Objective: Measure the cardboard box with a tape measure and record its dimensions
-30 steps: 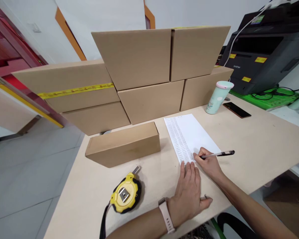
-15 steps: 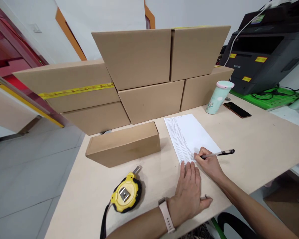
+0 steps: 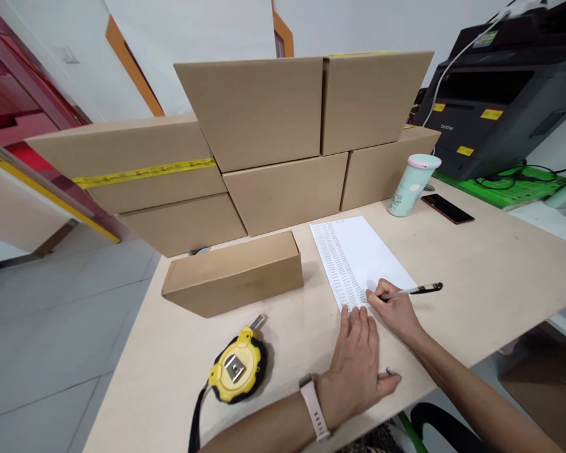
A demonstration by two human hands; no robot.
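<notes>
My right hand point(image 3: 397, 311) grips a pen point(image 3: 417, 290) with a black cap end, its tip side down at the lower edge of a printed sheet of paper point(image 3: 377, 248). Small columns of text run along the sheet's left side. My left hand point(image 3: 356, 358) lies flat, fingertips on the paper's near edge and thumb out to the right. A pale pink watch strap point(image 3: 315, 409) circles that wrist. Left of it rests a yellow and black tape measure point(image 3: 239, 368) with a short piece of blade out. Behind the tape measure lies a long cardboard box point(image 3: 236, 277).
Several cardboard boxes point(image 3: 285, 195) are stacked along the back of the table point(image 3: 500, 270). A mint green tumbler point(image 3: 412, 187) and a phone point(image 3: 448, 208) stand and lie at the right. A black printer point(image 3: 495, 100) sits on a green surface point(image 3: 523, 189) beyond.
Both hands keep nearly the same place and hold. The whole view has shifted very slightly; no object has visibly moved.
</notes>
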